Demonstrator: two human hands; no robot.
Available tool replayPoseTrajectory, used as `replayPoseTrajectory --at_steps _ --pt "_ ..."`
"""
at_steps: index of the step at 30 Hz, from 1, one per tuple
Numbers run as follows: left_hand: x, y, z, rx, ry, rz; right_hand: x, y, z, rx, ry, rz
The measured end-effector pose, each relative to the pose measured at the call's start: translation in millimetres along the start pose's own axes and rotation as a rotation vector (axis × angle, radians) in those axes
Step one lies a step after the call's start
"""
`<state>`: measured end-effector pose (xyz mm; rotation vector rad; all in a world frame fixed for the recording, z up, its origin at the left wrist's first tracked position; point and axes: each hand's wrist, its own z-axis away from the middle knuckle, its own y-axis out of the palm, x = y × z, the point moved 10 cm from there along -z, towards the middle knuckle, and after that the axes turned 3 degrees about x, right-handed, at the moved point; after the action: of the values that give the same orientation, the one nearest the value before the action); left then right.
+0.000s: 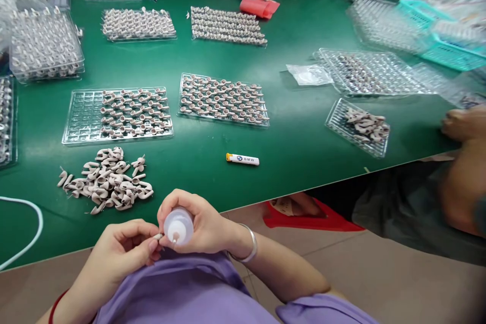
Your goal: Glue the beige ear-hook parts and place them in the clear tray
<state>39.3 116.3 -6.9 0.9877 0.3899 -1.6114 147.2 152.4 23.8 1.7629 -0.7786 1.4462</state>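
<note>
Pinching a small part (158, 236) in left hand (127, 249), gripping a bottle (179, 218) in right hand (207, 223), right by the pile (110, 182), likely for easy reach!

one bottle (181, 223), one lighter (243, 159)

Translucent plastic bottle (178, 225), glossy plastic tray (85, 111), smooth tabletop (296, 152).
</note>
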Motion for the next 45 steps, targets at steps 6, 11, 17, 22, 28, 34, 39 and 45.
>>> replayPoseTrajectory --at_steps 6,11,17,22,28,34,39,45 --pt "8 -3.2 1 -0.031 0.001 0.057 -4 1 2 0.002 -0.002 -0.044" --pt "16 -4.0 -2 0.04 0.024 0.049 -3 -1 2 -0.021 -0.01 -0.077" --pt "16 -6.0 -1 0.034 0.004 0.018 -1 -3 1 -0.014 -0.034 -0.045" --pt "7 -8.0 0 0.009 0.029 -0.113 -2 -5 1 -0.007 -0.006 -0.016" --pt "18 -6.9 0 0.049 -0.084 -0.065 4 -7 1 0.0 -0.017 0.025" --pt "24 -3.9 1 0.083 -0.108 0.029 -2 -7 2 0.011 0.01 -0.008" --pt "24 0.6 2 0.089 -0.107 0.094 -4 -4 2 0.036 0.018 -0.046" --pt "24 4.9 2 0.075 -0.095 0.105 -6 -4 1 0.03 0.035 -0.117"
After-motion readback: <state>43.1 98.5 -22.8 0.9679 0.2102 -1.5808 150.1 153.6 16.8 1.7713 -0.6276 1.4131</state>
